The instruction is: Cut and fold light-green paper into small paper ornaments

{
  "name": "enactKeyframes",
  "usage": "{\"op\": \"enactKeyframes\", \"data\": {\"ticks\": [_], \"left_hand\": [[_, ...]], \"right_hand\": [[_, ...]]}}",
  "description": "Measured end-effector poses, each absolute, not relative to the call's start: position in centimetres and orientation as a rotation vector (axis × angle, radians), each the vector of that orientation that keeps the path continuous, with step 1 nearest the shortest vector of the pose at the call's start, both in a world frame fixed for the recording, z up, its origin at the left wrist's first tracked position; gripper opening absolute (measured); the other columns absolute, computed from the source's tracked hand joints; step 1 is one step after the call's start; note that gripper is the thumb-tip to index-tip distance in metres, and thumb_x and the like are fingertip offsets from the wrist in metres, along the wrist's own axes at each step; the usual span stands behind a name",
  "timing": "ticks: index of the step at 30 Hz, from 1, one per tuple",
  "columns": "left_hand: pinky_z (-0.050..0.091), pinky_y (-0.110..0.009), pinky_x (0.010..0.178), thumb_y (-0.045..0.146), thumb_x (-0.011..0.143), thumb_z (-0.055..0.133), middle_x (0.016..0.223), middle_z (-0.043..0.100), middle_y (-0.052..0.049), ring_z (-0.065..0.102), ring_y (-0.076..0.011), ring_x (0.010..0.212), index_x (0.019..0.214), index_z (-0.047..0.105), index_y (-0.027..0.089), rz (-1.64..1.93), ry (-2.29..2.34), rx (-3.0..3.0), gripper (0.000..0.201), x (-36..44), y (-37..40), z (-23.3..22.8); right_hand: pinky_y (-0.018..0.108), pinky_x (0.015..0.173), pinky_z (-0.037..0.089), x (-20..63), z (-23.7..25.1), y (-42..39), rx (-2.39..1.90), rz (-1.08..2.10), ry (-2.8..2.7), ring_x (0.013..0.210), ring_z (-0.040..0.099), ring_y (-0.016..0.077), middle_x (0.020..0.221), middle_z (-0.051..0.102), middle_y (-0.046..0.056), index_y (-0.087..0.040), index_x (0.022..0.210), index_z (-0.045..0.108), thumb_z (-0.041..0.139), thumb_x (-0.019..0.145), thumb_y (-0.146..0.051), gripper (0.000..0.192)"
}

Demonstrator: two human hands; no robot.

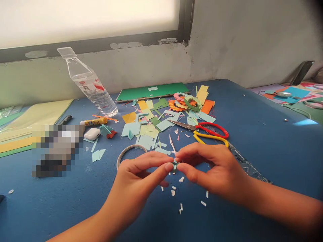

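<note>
While both hands meet above the front of the tabletop, a very small teal paper piece is pinched between them — the left hand holds it with thumb and forefinger from one side, and the right hand closes its fingers narrowly on it from the other side. The piece looks folded or pleated, but it is too small to tell its exact shape. Directly below it lie several white paper snippets, which suggests that cutting was already made on this piece or on one like it. Behind the hands a tape roll lies flat, and the scissors with red and yellow handles rest apart from both hands, not in use now. Further back, a heap of cut coloured paper and some finished paper flowers show that a good part of the work is done; the folded teal fan beside the glue stick seems to be prepared but not yet joined. A water bottle leans at the wall, and a green sheet lies uncut — so material remains.
</note>
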State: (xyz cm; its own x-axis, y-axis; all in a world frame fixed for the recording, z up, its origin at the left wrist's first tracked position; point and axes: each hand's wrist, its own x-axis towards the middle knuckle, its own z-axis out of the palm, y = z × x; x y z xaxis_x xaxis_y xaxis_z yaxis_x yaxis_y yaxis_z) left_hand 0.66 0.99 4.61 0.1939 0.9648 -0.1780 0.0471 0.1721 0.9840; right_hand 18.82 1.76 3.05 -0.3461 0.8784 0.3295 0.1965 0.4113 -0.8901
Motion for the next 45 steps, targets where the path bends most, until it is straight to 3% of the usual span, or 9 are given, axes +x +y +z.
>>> {"op": "enactKeyframes", "data": {"ticks": [13, 24, 31, 33, 37, 39, 41, 43, 45], "left_hand": [[0.06, -0.018, 0.049, 0.021, 0.071, 0.074, 0.081, 0.069, 0.0, 0.064, -0.0149, 0.069, 0.075, 0.078, 0.029, 0.908, 1.157, 1.221, 0.01, 0.7, 0.8, 4.6], [0.054, -0.014, 0.044, 0.023, 0.071, 0.074, 0.082, 0.073, -0.002, 0.059, -0.0098, 0.053, 0.075, 0.078, 0.027, 0.87, 1.161, 1.26, 0.008, 0.6, 0.8, 4.1], [0.053, -0.015, 0.044, 0.027, 0.069, 0.075, 0.081, 0.071, -0.003, 0.062, -0.0131, 0.061, 0.071, 0.077, 0.026, 0.9, 1.197, 1.233, 0.004, 0.3, 0.7, 4.9], [0.054, -0.015, 0.046, 0.027, 0.07, 0.074, 0.08, 0.071, -0.003, 0.063, -0.0151, 0.066, 0.071, 0.077, 0.025, 0.923, 1.212, 1.232, 0.004, 0.2, 0.7, 5.3], [0.054, -0.017, 0.051, 0.027, 0.071, 0.073, 0.079, 0.07, -0.002, 0.062, -0.0131, 0.062, 0.072, 0.076, 0.024, 0.951, 1.204, 1.252, 0.004, -0.1, 0.6, 5.6], [0.053, -0.019, 0.052, 0.027, 0.072, 0.072, 0.079, 0.069, -0.001, 0.06, -0.0109, 0.056, 0.072, 0.075, 0.024, 0.966, 1.177, 1.247, 0.004, -0.1, 0.6, 5.7], [0.053, -0.021, 0.053, 0.028, 0.073, 0.071, 0.079, 0.069, -0.001, 0.059, -0.0105, 0.053, 0.073, 0.075, 0.023, 0.988, 1.157, 1.22, 0.006, -0.2, 0.6, 5.6], [0.052, -0.021, 0.054, 0.028, 0.073, 0.071, 0.079, 0.069, -0.002, 0.059, -0.01, 0.051, 0.072, 0.074, 0.021, 1.024, 1.158, 1.187, 0.007, -0.3, 0.6, 5.4], [0.051, -0.021, 0.054, 0.027, 0.07, 0.073, 0.078, 0.068, -0.002, 0.058, -0.0089, 0.05, 0.07, 0.074, 0.02, 1.055, 1.158, 1.164, 0.007, -0.5, 0.6, 5.2]], "right_hand": [[0.017, 0.054, 0.05, 19.0, 3.9, 1.8, -1.022, 1.096, -1.794, 0.06, 0.061, 0.0109, 0.066, 0.067, -0.001, -0.019, 0.076, 0.065, 0.059, 0.08, -0.017, 0.008], [0.018, 0.056, 0.049, 19.8, 4.1, 2.5, -0.966, 1.132, -1.998, 0.061, 0.061, 0.0109, 0.07, 0.067, -0.002, -0.019, 0.08, 0.065, 0.057, 0.083, -0.02, 0.009], [0.025, 0.051, 0.04, 24.1, 5.3, 5.7, -1.366, 0.456, -2.437, 0.056, 0.059, 0.0148, 0.069, 0.068, -0.001, -0.023, 0.084, 0.067, 0.055, 0.085, -0.029, 0.014], [0.026, 0.049, 0.04, 24.7, 5.1, 6.1, -1.435, 0.443, -2.598, 0.06, 0.062, 0.0174, 0.075, 0.07, 0.001, -0.022, 0.085, 0.068, 0.061, 0.082, -0.032, 0.013], [0.023, 0.052, 0.046, 24.1, 3.8, 6.3, -1.216, 0.505, -2.803, 0.072, 0.065, 0.0174, 0.088, 0.069, 0.002, -0.02, 0.1, 0.064, 0.066, 0.078, -0.045, 0.033], [0.023, 0.057, 0.047, 23.2, 3.0, 6.9, -0.95, 0.048, -2.911, 0.079, 0.065, 0.0162, 0.098, 0.066, 0.006, -0.017, 0.113, 0.057, 0.054, 0.091, -0.029, 0.026], [0.025, 0.059, 0.046, 22.3, 2.4, 8.0, -0.837, -0.142, -2.956, 0.077, 0.063, 0.0168, 0.101, 0.063, 0.009, -0.016, 0.12, 0.052, 0.046, 0.09, -0.006, 0.033], [0.027, 0.057, 0.044, 21.3, 2.2, 9.3, -0.655, -0.279, -3.023, 0.074, 0.061, 0.0172, 0.095, 0.062, 0.009, -0.017, 0.12, 0.052, 0.043, 0.088, 0.001, 0.038], [0.027, 0.055, 0.042, 20.5, 2.3, 10.4, -0.415, -0.376, -3.085, 0.069, 0.058, 0.0159, 0.088, 0.061, 0.005, -0.019, 0.11, 0.056, 0.043, 0.09, -0.003, 0.029]]}}
